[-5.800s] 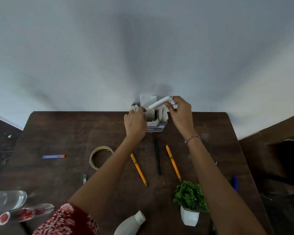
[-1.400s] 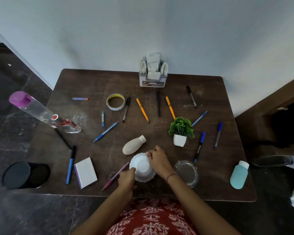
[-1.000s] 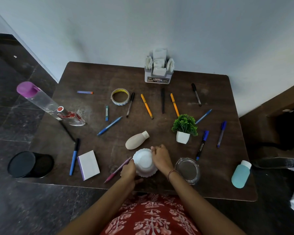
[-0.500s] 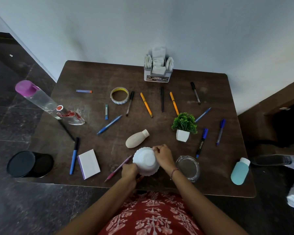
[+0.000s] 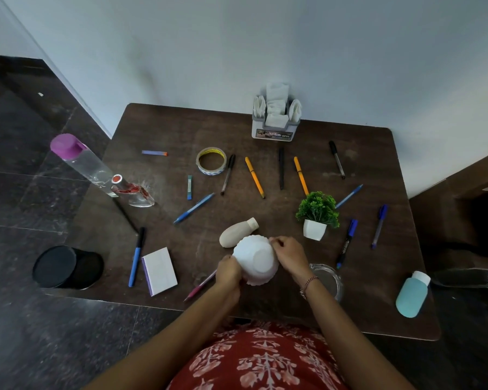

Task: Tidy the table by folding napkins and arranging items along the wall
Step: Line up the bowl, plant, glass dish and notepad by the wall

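A white scalloped bowl (image 5: 256, 260) is upside down near the front of the brown table (image 5: 378, 311), tilted so its base faces me. My left hand (image 5: 228, 271) grips its near-left rim and my right hand (image 5: 288, 254) grips its right rim. A grey holder (image 5: 275, 130) filled with folded white napkins (image 5: 276, 106) stands at the wall. Several pens and pencils, such as an orange pencil (image 5: 254, 177), lie scattered across the middle.
A cream bottle (image 5: 234, 233) lies just behind the bowl, a potted plant (image 5: 317, 213) to its right, a glass ashtray (image 5: 326, 280) by my right wrist. A tape roll (image 5: 211, 164), a white notepad (image 5: 159, 270), a teal bottle (image 5: 412, 294) and clear bottles (image 5: 96, 171) at left.
Since the napkins went into the holder, both hands came to the bowl at the front. Over the last second the bowl has lifted and tilted in my hands.
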Available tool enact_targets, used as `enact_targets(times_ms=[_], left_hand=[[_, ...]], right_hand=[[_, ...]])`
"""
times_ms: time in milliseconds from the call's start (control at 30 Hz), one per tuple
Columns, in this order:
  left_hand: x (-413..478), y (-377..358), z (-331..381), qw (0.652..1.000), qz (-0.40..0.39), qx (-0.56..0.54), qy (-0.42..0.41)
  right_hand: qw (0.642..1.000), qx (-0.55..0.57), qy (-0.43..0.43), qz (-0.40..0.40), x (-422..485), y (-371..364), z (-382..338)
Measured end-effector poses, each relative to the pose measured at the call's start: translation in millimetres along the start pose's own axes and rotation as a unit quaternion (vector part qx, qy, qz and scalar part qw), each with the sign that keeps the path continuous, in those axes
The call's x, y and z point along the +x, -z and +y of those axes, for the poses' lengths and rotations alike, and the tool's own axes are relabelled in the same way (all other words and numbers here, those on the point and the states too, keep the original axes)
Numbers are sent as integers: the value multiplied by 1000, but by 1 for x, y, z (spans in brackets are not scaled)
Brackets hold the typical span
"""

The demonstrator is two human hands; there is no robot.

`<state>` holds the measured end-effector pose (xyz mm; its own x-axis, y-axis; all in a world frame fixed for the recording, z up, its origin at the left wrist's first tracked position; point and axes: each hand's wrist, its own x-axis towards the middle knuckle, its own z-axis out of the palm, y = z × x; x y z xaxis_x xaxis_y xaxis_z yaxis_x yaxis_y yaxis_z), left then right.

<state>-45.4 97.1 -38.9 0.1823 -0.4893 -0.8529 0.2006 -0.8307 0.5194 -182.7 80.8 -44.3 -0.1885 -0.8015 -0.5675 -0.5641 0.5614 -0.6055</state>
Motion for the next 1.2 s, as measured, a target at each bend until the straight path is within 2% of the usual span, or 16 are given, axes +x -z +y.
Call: enact_targets(times_ms=[200,433,633,733,833,933,1067,1133,1200], left_hand=[[-11,-19,43,998,-41,-19,-51],[5,-55,89,982,-69,27,-174],[2,-86,135,953,-121,69,-268],[-3,-100,152,948,-143,68,-275],[1,-118,166,933,-150,105,-310],[11,-137,177,917,-150,146,-339],[19,-171,200,908,-140,139,-368],[28,-190,206,916,-113,139,-358],[43,-209,209,943,-93,124,-296]], right_hand=[[999,-45,17,6,-2,46,-29],[984,174,-14,37,-4,97,-68],[972,222,16,79,11,127,-83],[962,260,27,80,26,139,-82],[965,233,62,100,43,153,-80],[969,174,100,142,59,168,-80],[950,215,99,206,91,182,-78],[944,225,71,231,109,190,-76],[945,206,38,250,129,199,-74]])
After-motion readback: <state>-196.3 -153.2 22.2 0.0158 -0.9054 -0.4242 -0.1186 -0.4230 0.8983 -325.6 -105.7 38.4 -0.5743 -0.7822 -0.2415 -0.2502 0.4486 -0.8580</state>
